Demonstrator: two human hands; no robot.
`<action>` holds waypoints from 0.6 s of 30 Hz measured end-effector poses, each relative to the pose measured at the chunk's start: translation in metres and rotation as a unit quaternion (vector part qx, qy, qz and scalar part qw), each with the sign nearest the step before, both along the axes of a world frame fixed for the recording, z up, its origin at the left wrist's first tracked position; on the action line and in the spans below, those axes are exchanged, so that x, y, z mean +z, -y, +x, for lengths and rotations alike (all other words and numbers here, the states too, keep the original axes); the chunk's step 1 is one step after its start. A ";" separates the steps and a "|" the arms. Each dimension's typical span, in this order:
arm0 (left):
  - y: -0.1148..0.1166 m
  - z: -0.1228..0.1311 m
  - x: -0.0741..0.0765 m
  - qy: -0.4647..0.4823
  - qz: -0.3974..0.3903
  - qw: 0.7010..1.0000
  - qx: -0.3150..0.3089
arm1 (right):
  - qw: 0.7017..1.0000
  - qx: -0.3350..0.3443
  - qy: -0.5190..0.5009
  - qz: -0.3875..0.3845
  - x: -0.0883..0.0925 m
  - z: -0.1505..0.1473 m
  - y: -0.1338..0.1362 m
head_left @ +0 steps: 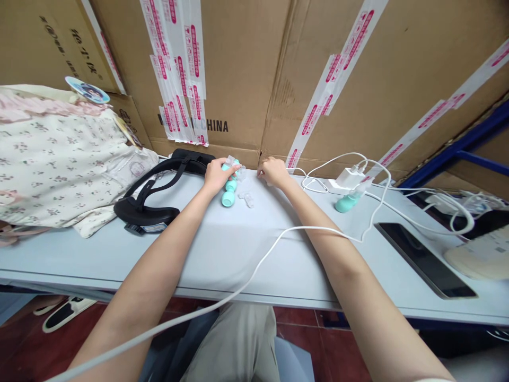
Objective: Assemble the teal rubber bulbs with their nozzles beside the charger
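My left hand (pixel 217 175) is at the back of the grey table, its thumb and fingers closed around a small teal bottle (pixel 226 166) with a clear top. Nearer to me, in line with it, another rounded teal piece (pixel 228 199) rests on the table. Clear plastic pieces (pixel 247 199) lie just right of these. My right hand (pixel 273 171) is by the cardboard at the table's back edge, fingers curled downward; whatever they hold, if anything, is hidden. Farther right, a teal bottle with a clear top (pixel 347 203) leans on the table.
A black headset with straps (pixel 147 211) and a floral cloth bag (pixel 59 159) are on the left. A white cable (pixel 274 245) crosses over my right forearm. To the right are a white charger (pixel 350 176) and a black phone (pixel 423 257). Taped cardboard (pixel 242 69) stands behind.
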State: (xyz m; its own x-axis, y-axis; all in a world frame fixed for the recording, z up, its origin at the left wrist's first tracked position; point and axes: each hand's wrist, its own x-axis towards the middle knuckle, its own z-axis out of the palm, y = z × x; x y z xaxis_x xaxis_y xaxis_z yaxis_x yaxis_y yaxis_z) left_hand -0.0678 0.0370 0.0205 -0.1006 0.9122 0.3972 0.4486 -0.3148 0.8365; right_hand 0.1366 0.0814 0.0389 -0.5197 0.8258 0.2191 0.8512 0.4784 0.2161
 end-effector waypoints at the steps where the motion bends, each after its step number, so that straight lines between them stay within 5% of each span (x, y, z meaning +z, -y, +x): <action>1: 0.000 0.000 0.000 0.000 0.000 1.000 0.000 | 1.000 -0.002 -0.004 0.002 0.001 0.002 0.000; 18: 0.003 0.000 0.002 0.000 -0.010 1.000 0.003 | 0.996 -0.072 0.058 0.013 0.009 -0.003 0.010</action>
